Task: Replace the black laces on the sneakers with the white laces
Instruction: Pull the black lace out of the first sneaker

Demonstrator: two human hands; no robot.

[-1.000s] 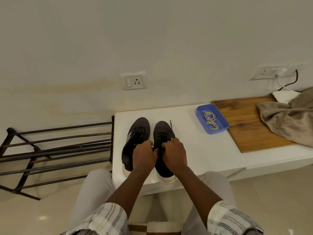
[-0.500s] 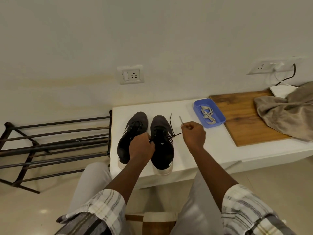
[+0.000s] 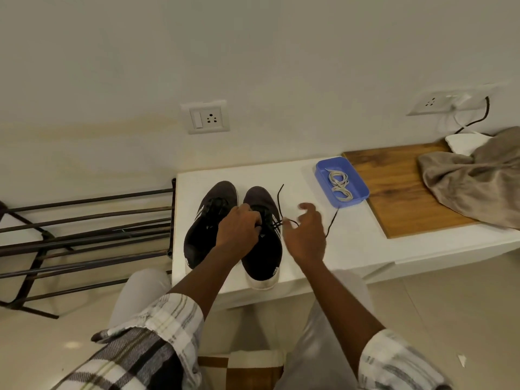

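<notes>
Two black sneakers stand side by side on the white bench (image 3: 351, 249), toes toward the wall. The left sneaker (image 3: 205, 229) is still laced. My left hand (image 3: 239, 232) is curled over the lacing of the right sneaker (image 3: 261, 257) and pinches its black lace (image 3: 280, 198) there. The lace is undone, with loose ends trailing to the right across the bench. Just right of that sneaker, my right hand (image 3: 306, 237) hovers over the loose lace with its fingers spread and holds nothing. The white laces (image 3: 339, 184) lie coiled in a blue tray (image 3: 363, 190).
A wooden board (image 3: 399, 192) lies on the bench right of the tray, with a beige cloth (image 3: 472, 184) heaped on it. A dark metal shoe rack (image 3: 84, 229) stands left of the bench. Wall sockets (image 3: 205, 118) sit above. My knees are under the bench's front edge.
My right hand pulled a lace end out to the right, then let it go and opened, dropping back toward the sneaker. My left hand stayed on the right sneaker's lacing.
</notes>
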